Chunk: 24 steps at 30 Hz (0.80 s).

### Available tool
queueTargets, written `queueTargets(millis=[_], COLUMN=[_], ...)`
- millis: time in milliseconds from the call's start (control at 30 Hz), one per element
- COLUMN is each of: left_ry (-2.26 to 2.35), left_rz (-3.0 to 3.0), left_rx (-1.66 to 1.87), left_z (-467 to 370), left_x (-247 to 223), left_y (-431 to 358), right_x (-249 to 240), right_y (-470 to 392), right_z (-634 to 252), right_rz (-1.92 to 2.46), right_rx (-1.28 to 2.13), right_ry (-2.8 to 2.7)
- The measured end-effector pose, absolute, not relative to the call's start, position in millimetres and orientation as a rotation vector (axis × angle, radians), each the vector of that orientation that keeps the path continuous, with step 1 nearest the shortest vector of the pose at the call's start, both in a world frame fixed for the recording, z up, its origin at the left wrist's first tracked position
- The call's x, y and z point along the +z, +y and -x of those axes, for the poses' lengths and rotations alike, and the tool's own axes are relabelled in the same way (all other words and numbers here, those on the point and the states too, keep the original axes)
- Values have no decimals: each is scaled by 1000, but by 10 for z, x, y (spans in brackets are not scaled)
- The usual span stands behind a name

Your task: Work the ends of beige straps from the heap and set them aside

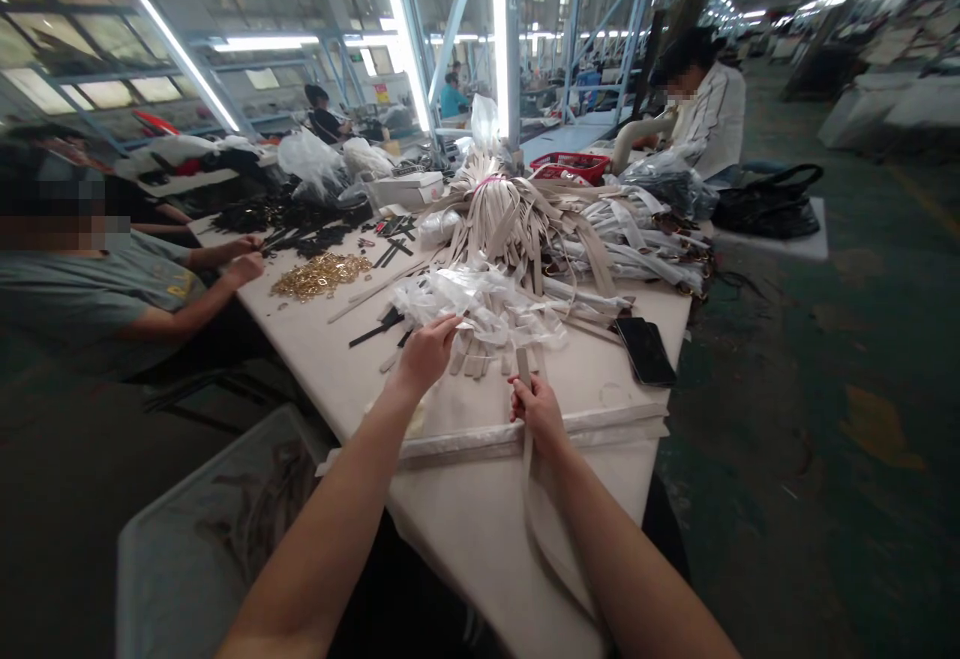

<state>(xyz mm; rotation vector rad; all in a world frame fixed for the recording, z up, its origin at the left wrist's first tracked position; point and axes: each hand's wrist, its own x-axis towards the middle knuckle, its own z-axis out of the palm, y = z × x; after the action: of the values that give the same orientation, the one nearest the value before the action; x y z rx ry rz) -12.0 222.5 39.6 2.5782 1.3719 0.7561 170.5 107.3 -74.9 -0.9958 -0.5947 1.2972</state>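
Note:
My right hand (536, 407) is closed around a long beige strap (529, 479); one end stands up above the fingers and the rest hangs in a loop over the table's near part. My left hand (429, 354) reaches to the near left edge of a clear plastic wrap (480, 299), its fingers pressed together; whatever they pinch is too small to make out. Ends of several beige straps stick out from under the plastic, between and beyond my hands. Behind it rises a big bundle of beige straps (499, 214).
Gold metal rings (321, 276) lie at left on the table (465, 514), near a seated person's hands. A black phone (645, 351) rests at right. A white wrapped strip (600, 423) crosses the near part. A plastic bin (172, 529) stands lower left.

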Motion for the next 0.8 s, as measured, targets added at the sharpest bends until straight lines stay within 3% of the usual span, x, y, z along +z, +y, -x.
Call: queueTargets(millis=[233,567,800], left_ry=[1143,997,962], left_rz=[-2609,-2852,-2769], left_rx=[678,671,802], left_z=[155,477,682], left_x=[362,262,185], left_y=[1750,1417,1228], right_x=[-566,-583,-541], right_y=[986,996,925], right_z=[-1833,-1768,-1656], right_rz=[785,959,1365], right_rx=[1526,1459,934], right_ry=[-483,-567,-1262])
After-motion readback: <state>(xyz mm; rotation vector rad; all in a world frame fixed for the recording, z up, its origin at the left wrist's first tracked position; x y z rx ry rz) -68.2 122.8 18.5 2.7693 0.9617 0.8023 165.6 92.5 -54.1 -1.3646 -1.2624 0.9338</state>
